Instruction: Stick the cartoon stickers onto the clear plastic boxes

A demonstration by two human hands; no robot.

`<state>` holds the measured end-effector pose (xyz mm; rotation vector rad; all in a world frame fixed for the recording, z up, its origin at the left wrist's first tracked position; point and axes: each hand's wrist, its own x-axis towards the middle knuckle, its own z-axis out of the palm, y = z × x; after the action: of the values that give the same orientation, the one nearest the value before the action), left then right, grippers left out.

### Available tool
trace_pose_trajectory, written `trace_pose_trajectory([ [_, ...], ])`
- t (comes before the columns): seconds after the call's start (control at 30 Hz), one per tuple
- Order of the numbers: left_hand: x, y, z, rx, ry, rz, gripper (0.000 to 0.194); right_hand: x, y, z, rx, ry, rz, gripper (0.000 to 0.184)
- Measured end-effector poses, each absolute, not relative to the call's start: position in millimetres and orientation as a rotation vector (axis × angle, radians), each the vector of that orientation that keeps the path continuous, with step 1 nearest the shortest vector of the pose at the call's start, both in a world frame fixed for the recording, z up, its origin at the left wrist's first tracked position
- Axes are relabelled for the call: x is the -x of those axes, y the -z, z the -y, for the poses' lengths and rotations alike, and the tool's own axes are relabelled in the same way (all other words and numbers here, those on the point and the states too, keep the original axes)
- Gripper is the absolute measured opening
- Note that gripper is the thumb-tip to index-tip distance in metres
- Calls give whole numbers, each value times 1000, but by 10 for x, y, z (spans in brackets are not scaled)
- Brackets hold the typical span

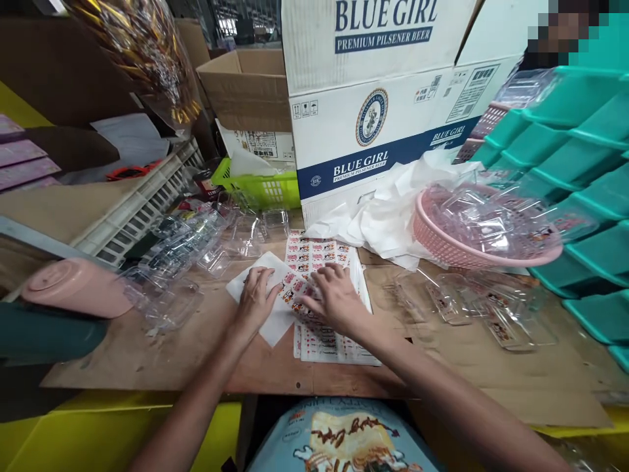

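A white sheet of stickers (272, 333) lies aslant on a stack of sticker sheets (314, 254) printed with small red, pink and orange cartoon figures. My left hand (255, 296) grips the slanted sheet, fingers curled onto its bare white part and thumb near the printed part. Over the printed stickers my right hand (337, 298) rests with fingers bent and apart, the thumb pointing left. Whether a loose sticker is under its fingertips cannot be made out. Clear plastic boxes (171, 301) lie left of my left hand; more clear boxes with stickers (506, 321) lie to the right.
A pink basket (422, 226) of clear boxes stands at the right, beside crumpled white paper (378, 226). Stacked teal bins (590, 190) line the right edge. A large white carton (329, 118) and a green basket (275, 190) stand behind. A pink container (73, 285) lies left.
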<state>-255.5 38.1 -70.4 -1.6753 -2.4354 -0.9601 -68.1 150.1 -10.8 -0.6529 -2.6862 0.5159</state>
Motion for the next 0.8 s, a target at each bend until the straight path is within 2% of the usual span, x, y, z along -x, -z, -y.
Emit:
trace_pose_trajectory([
  [0.07,2598,699,-363,1703,968,2438,34,962,173,-1418,685,-535,2794,50],
  [0.1,2623,688,-354,1728,967,2425,37,1064,197,-1389,686,-569,2820,46],
  [0.2,2696,573,-333,1828,939,2342,52,1175,191,-1382,613,-714,2812,18],
  [0.23,2711,505,-328,1876,933,2320,57,1146,162,-1411,576,-767,2804,15],
  [0.3,2708,346,-322,1988,996,2353,53,1011,77,-1522,504,-905,2776,21],
  [0.4,2598,146,-331,2050,1507,2610,25,726,-41,-1798,459,-1119,2681,26],
  [0.53,2320,80,-374,1797,2538,2756,22,434,-78,-2114,430,-1507,2466,26],
  [0.57,2249,92,-385,1680,2723,2746,21,388,-74,-2136,457,-1442,2455,27],
  [0.63,2121,131,-406,1410,2971,2717,21,329,-66,-2094,552,-1078,2445,28],
  [0.7,2018,177,-426,1224,3082,2676,22,313,-59,-1961,588,-710,2406,23],
  [0.8,1914,245,-455,1193,3108,2602,22,353,-25,-1708,460,-477,2496,16],
])
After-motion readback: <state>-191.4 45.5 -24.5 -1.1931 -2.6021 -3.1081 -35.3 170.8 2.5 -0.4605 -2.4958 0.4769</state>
